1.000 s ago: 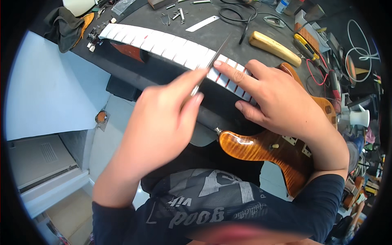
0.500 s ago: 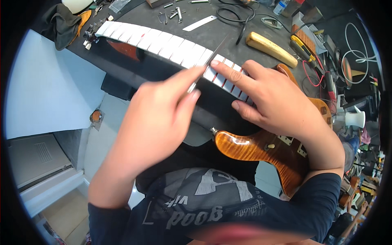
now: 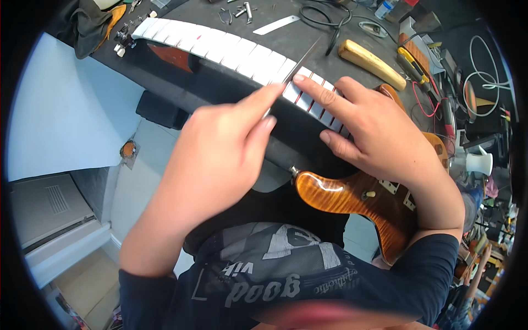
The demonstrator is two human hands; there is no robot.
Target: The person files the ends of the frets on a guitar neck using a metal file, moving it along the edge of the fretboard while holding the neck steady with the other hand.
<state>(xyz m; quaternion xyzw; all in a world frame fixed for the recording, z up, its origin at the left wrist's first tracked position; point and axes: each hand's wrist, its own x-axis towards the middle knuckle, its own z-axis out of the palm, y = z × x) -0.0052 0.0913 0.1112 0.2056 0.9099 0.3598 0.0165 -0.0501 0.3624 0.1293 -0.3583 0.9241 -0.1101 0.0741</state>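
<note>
An electric guitar lies before me, with a glossy amber flamed body [image 3: 324, 192]. Its neck [image 3: 220, 49] runs to the upper left, the fretboard covered in white tape, with several reddish slits showing near the body. My left hand [image 3: 223, 148] is closed on a thin dark file [image 3: 306, 58], which lies slantwise across the neck; its lower end is mostly hidden by the fingers. My right hand [image 3: 368, 121] rests over the upper neck, index finger stretched out with its tip beside the file, thumb at the neck's near edge. Its other fingers are partly hidden.
Beyond the neck lie a wooden block [image 3: 371, 65], a flat metal strip [image 3: 276, 25], a black cable [image 3: 344, 16] and small metal parts. Tools and wires crowd the right, by a white cup-like container [image 3: 479, 163]. A dark cloth [image 3: 91, 27] lies at the upper left.
The whole view has shifted slightly, with the neck sitting higher in the picture. Both hands keep nearly the same pose, and the file still crosses the neck beside my right index fingertip.
</note>
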